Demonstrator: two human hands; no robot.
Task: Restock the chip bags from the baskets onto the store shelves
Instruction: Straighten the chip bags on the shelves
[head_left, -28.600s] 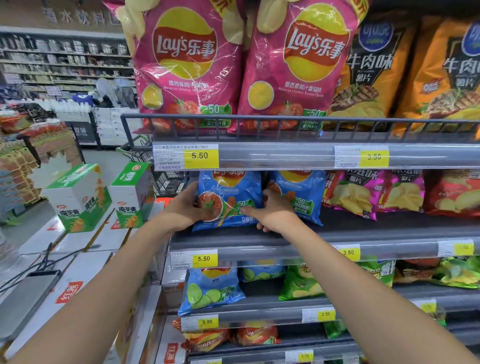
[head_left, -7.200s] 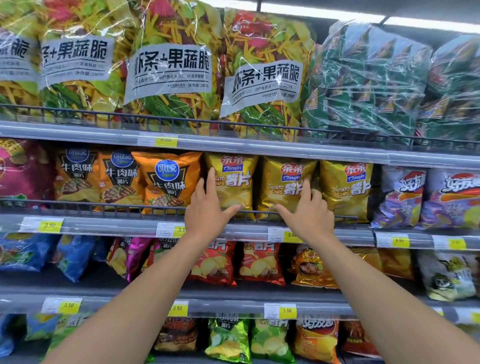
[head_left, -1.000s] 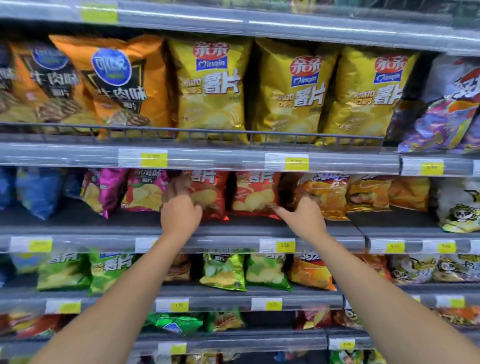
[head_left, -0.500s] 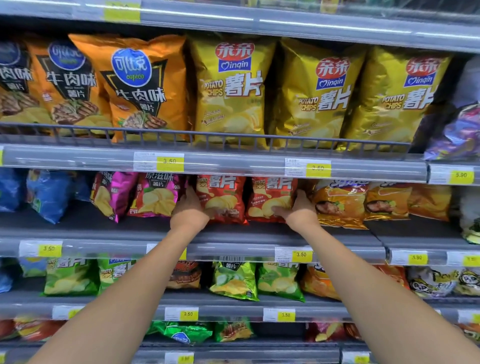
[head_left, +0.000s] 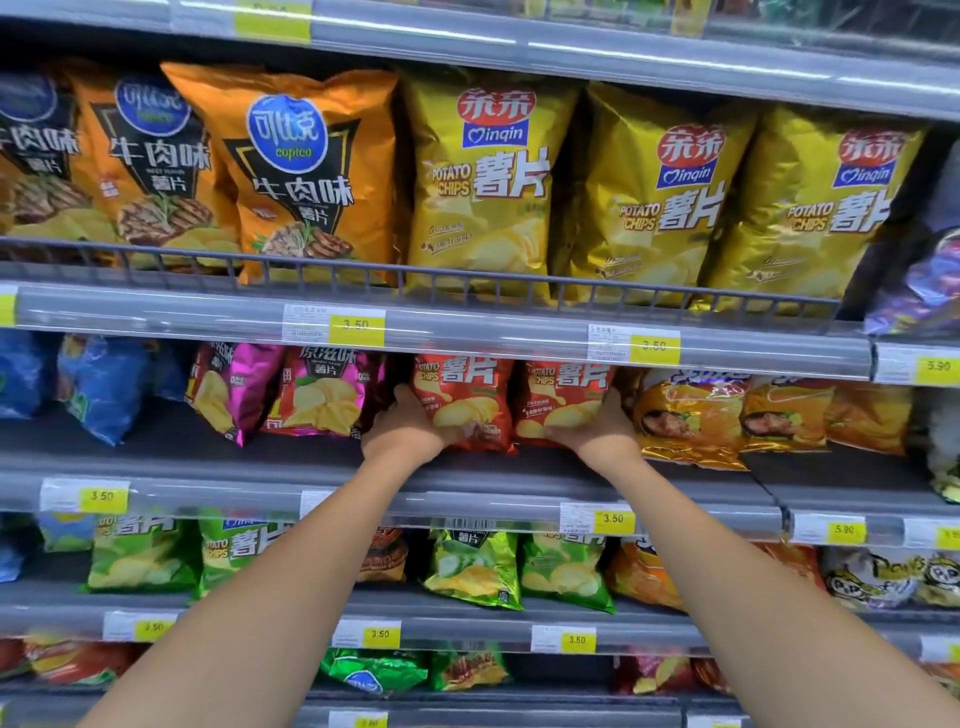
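A: Where are the red chip bags?
B: There are two, upright and side by side on the middle shelf (head_left: 260, 462), with their edges touching: the left red bag (head_left: 467, 397) and the right red bag (head_left: 563, 392).
A: And the hands?
B: One is on each bag. The left hand (head_left: 408, 434) grips the left red bag's lower left corner, thumb up its side and fingers curled under the bottom. The right hand (head_left: 592, 431) holds the right red bag's lower right corner, fingers curled across the front.
A: What's beside them?
B: Two pink-magenta bags (head_left: 322, 395) sit just left, and three gold-orange bags (head_left: 691, 415) just right.
A: And on the other shelves?
B: Above, three yellow Qinqin bags (head_left: 483, 208) and three orange Copico bags (head_left: 306, 171) stand behind a wire rail (head_left: 519, 283). On the shelf below I count four green bags (head_left: 472, 566).
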